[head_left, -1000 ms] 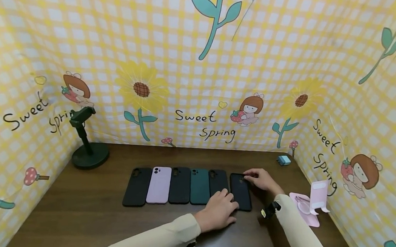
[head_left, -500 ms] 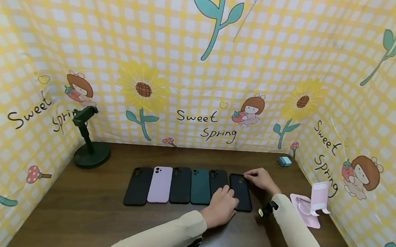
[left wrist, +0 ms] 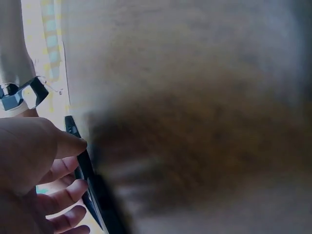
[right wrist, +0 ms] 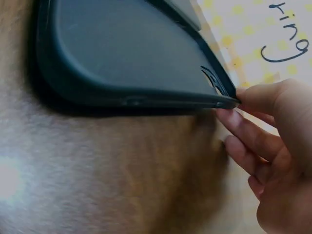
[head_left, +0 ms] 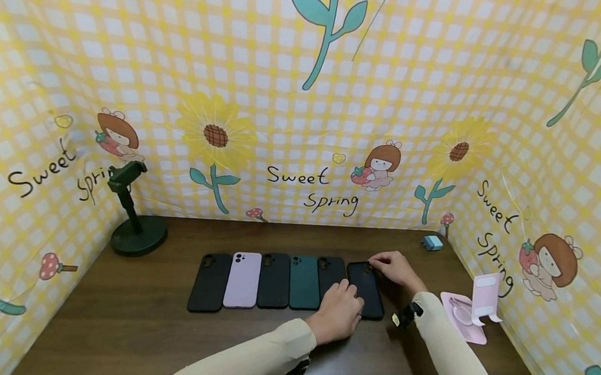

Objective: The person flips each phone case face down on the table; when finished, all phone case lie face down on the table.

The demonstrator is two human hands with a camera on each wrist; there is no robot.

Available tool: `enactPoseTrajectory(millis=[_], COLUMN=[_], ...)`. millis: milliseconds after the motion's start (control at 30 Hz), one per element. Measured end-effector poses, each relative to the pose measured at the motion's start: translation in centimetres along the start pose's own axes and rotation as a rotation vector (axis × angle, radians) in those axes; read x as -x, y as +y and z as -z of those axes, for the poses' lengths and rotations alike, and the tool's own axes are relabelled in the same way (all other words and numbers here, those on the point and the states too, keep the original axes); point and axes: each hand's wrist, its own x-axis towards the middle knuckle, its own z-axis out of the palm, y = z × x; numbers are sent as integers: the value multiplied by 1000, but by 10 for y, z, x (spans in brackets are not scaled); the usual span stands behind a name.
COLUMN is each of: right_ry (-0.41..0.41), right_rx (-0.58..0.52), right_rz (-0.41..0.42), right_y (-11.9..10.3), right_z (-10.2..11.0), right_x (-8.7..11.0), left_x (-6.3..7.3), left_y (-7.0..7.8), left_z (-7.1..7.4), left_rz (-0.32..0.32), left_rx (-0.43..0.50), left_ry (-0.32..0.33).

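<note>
Six dark and coloured phone cases would exceed my naming, so: several phone cases lie in a row. At its right end is a black phone case (head_left: 366,292), its hollow inside facing up in the right wrist view. My right hand (head_left: 397,270) pinches its far right corner between thumb and fingers. My left hand (head_left: 337,311) holds the same case by its near left side, thumb and curled fingers at the edge (left wrist: 84,163). That hand covers part of the neighbouring black case (head_left: 331,273). Further left lie a green case (head_left: 303,282), another black case (head_left: 273,281), a lilac case (head_left: 242,280) and the leftmost black case (head_left: 210,282).
A dark green stand (head_left: 135,232) with a round base is at the back left of the brown table (head_left: 108,331). Near the right edge are a pink folding phone stand (head_left: 465,315) and a small blue-and-white charger block (head_left: 431,243). A patterned yellow cloth (head_left: 276,126) surrounds the table.
My left hand has moved slightly right and away from me, onto the rightmost black case. That case has turned a little, its near end shifting right. My right hand keeps its corner grip.
</note>
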Motion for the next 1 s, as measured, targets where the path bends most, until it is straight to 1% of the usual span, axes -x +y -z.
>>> enactPoseTrajectory(millis=[33,167,267,433,567,633,700,767,833,900,1000], right_ry=[-16,-96,-151,-195,-195,-193,-189,-186,-186,-188,-191], right_rx=[-28,-153,-194,-186,-162,-142,-124,-107,-94,-83,-65], right_rz=[11,3,6,17,17,25,40,51,60,62,52], right_y=[0,0,-2,-10,-21,-27,-33,-39,-43,-46,-50], right_z=[2,10,17,24,25,25,24,22,21,20,20], right_x=[0,1,2,0,-4,-5,-6,-6,-6,-7,-7], left_x=[0,-1,-1,-1,-2,-2,-2,-1,0,1,3], left_y=[0,0,0,0,0,0,0,-1,-2,-3,-5], left_z=[0,-2,-3,-2,-2,-3,-3,-3,-3,-2,-1], left_rz=[-1,-6,-14,-42,-48,-26,17,60,75,51,-18], left_rx=[3,25,54,106,132,158,190,212,214,195,164], left_ry=[5,21,39,65,76,72,76,97,127,157,162])
